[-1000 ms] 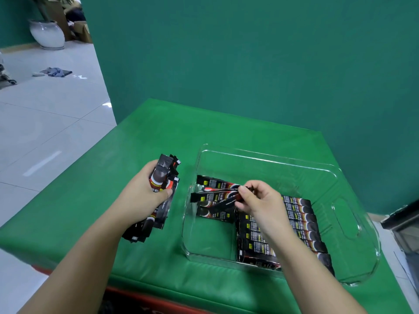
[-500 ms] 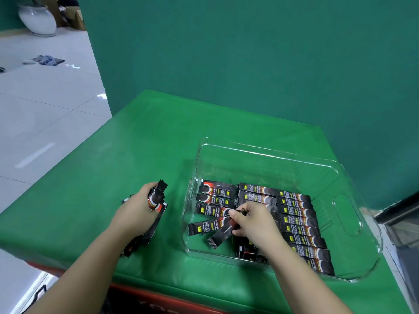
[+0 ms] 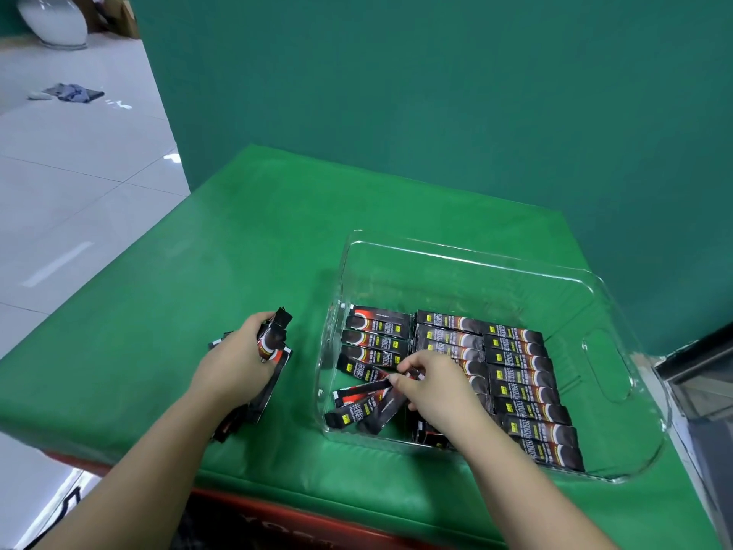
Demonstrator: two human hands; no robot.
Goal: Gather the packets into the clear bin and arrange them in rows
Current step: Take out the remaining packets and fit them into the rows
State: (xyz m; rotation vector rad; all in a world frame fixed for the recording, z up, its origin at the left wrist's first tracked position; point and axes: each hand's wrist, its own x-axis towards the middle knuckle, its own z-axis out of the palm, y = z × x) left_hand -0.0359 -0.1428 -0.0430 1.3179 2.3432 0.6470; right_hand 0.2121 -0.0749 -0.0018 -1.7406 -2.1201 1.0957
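Note:
A clear bin (image 3: 468, 256) stands on the green table, right of centre. Black stick packets lie in rows on its floor: a short left row (image 3: 377, 335), a middle row partly hidden by my right hand, and a long right row (image 3: 523, 391). My right hand (image 3: 432, 387) is inside the bin and pinches the ends of a few loose packets (image 3: 365, 406) fanned out at the near left corner. Left of the bin, my left hand (image 3: 238, 363) grips a bundle of packets (image 3: 273, 343) resting on the table.
The green padded table (image 3: 198, 291) ends close in front of me and at the left, above a white tiled floor. A green wall (image 3: 436, 93) rises behind. A dark object (image 3: 698, 375) stands at the right edge beside the bin.
My right hand has lowered its packets from mid-bin to the near left corner and fanned them on the floor. My left hand has come down with its bundle onto the table.

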